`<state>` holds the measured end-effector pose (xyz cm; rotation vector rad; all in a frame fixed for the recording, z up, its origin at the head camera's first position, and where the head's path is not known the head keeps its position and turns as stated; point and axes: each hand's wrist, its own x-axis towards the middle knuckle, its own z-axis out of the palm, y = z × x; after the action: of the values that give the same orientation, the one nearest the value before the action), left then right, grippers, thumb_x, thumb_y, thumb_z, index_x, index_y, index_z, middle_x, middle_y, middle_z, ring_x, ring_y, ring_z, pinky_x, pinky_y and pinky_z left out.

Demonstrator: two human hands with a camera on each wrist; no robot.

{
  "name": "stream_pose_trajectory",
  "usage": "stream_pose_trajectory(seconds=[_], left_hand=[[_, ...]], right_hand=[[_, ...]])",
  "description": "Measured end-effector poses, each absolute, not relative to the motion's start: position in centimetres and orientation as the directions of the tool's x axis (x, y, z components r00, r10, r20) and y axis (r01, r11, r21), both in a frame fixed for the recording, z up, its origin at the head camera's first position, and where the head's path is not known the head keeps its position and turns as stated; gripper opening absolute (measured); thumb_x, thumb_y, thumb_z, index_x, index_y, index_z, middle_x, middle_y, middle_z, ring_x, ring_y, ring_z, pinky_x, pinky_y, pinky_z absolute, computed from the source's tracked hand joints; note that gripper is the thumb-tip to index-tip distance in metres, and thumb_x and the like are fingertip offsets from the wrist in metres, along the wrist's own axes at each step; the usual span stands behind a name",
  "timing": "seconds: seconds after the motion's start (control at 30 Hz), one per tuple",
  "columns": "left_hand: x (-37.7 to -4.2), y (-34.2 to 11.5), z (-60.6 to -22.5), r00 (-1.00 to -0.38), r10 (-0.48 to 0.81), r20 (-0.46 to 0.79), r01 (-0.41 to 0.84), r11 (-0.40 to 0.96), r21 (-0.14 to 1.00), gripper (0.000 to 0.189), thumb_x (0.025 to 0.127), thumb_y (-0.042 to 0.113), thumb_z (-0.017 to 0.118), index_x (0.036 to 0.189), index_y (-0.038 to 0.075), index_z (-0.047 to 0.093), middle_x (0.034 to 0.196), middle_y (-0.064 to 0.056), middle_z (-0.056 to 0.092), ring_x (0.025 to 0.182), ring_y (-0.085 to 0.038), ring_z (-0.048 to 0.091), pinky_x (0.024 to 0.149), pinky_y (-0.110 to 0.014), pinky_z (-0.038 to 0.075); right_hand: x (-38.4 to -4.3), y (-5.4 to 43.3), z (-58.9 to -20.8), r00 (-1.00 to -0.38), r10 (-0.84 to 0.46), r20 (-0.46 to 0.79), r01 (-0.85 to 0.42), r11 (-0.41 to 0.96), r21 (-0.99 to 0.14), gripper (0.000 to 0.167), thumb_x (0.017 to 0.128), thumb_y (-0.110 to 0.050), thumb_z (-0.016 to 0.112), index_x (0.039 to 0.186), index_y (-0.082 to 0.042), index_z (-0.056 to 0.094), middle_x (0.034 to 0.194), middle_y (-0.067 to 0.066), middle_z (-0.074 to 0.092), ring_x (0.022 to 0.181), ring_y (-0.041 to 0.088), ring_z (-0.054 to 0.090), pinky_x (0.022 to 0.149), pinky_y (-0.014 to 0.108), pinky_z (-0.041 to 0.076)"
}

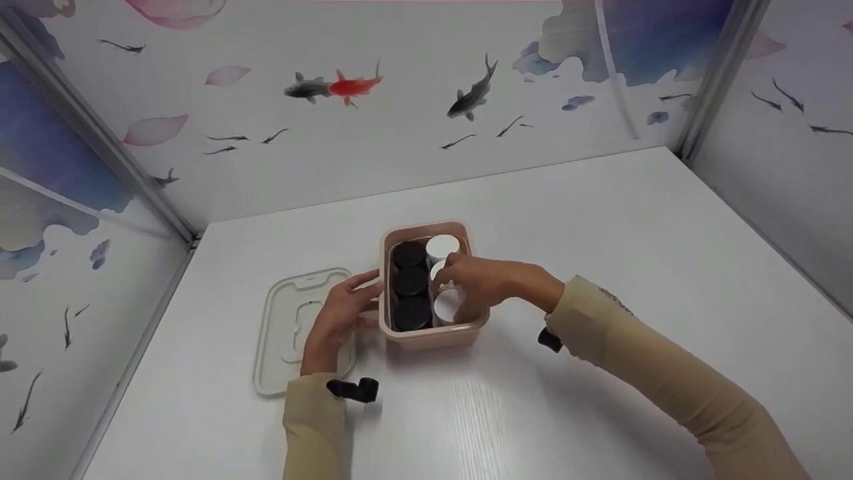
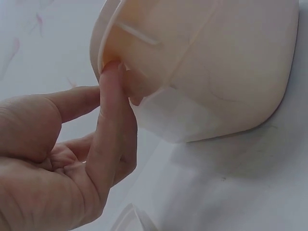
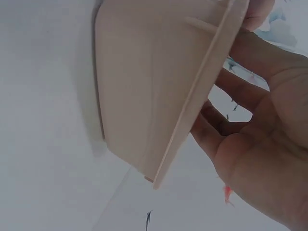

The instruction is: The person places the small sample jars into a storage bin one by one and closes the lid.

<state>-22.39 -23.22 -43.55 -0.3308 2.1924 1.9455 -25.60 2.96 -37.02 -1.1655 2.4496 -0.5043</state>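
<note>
A pink plastic box (image 1: pixel 436 343) stands uncovered, with a column of black round-topped jars (image 1: pixel 411 283) on its left and white round-topped jars (image 1: pixel 442 247) on its right. At the box's left side, my left hand (image 1: pixel 342 313) holds the rim; the left wrist view shows fingers (image 2: pixel 111 96) tucked under it. My right hand (image 1: pixel 483 280) reaches over the right rim, its curled fingers pinching the middle white jar (image 1: pixel 437 269) and partly covering it. In the right wrist view the fingers (image 3: pixel 240 89) pass over the box edge, and their tips are hidden behind the wall.
A pale grey-green lid (image 1: pixel 273 343) lies flat on the white table (image 1: pixel 600 220), partly under the left hand and forearm. Printed panels (image 1: pixel 400 153) with fish and petals enclose the table at the back and sides. Black wrist cameras (image 1: pixel 356 390) are strapped at both cuffs.
</note>
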Motion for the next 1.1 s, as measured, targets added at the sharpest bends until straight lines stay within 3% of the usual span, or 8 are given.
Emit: stream_pose_trajectory(seconds=[0.2, 0.33, 0.57, 0.77, 0.93, 1.1], left_hand=[[-22.0, -23.3, -42.6, -0.958, -0.073, -0.276, -0.283, 0.13, 0.95, 0.046, 0.1, 0.03, 0.062, 0.143, 0.013, 0.056, 0.132, -0.02, 0.064, 0.109, -0.026, 0.07, 0.076, -0.034, 0.061], [-21.6, -23.7, -41.9, -0.956, -0.125, -0.267, -0.284, 0.142, 0.948, 0.048, 0.104, 0.034, 0.055, 0.145, 0.009, 0.052, 0.133, -0.022, 0.061, 0.12, -0.032, 0.065, 0.082, -0.034, 0.06], [-20.4, -25.8, -41.1, -0.945, -0.257, -0.203, -0.28, 0.315, 0.907, 0.056, 0.108, 0.039, 0.042, 0.154, 0.006, 0.038, 0.141, -0.023, 0.058, 0.131, -0.036, 0.057, 0.098, -0.041, 0.054], [-18.3, -29.3, -41.1, -0.93, -0.347, -0.119, -0.298, 0.526, 0.797, 0.062, 0.109, 0.037, 0.037, 0.16, 0.006, 0.019, 0.154, -0.027, 0.041, 0.145, -0.042, 0.037, 0.118, -0.053, 0.032], [-16.6, -32.2, -41.7, -0.915, -0.383, -0.129, -0.356, 0.61, 0.708, 0.066, 0.108, 0.034, 0.037, 0.16, 0.002, 0.01, 0.16, -0.031, 0.024, 0.15, -0.047, 0.021, 0.121, -0.058, 0.022], [-15.3, -34.8, -42.2, -0.884, -0.405, -0.234, -0.447, 0.587, 0.675, 0.067, 0.107, 0.029, 0.036, 0.159, -0.003, 0.008, 0.158, -0.036, 0.022, 0.148, -0.051, 0.022, 0.119, -0.06, 0.025]], right_hand=[[-23.9, 1.8, -37.7, -0.668, -0.735, 0.113, -0.531, 0.365, -0.765, 0.042, 0.097, -0.014, 0.066, 0.135, 0.0, 0.058, 0.132, 0.022, 0.056, 0.122, 0.033, 0.058, 0.099, 0.043, 0.053], [-22.3, 0.3, -38.6, -0.742, -0.642, 0.194, -0.425, 0.226, -0.876, 0.043, 0.099, -0.015, 0.062, 0.139, 0.0, 0.054, 0.136, 0.021, 0.058, 0.126, 0.032, 0.059, 0.102, 0.045, 0.051], [-19.6, -1.9, -39.0, -0.79, -0.598, 0.138, -0.224, 0.073, -0.972, 0.046, 0.102, -0.016, 0.058, 0.144, -0.001, 0.048, 0.144, 0.017, 0.055, 0.133, 0.03, 0.056, 0.107, 0.039, 0.049], [-17.3, -4.8, -38.9, -0.764, -0.639, 0.087, -0.158, 0.054, -0.986, 0.053, 0.102, -0.019, 0.058, 0.151, -0.007, 0.041, 0.152, 0.015, 0.048, 0.14, 0.03, 0.05, 0.11, 0.04, 0.046], [-15.9, -7.0, -40.2, -0.713, -0.694, 0.098, -0.143, 0.007, -0.99, 0.052, 0.104, -0.011, 0.053, 0.153, -0.004, 0.037, 0.155, 0.019, 0.042, 0.145, 0.035, 0.042, 0.114, 0.043, 0.041], [-14.8, -8.8, -42.1, -0.714, -0.699, 0.041, -0.138, 0.082, -0.987, 0.055, 0.101, -0.007, 0.053, 0.153, -0.004, 0.037, 0.158, 0.019, 0.035, 0.147, 0.037, 0.036, 0.117, 0.046, 0.036]])
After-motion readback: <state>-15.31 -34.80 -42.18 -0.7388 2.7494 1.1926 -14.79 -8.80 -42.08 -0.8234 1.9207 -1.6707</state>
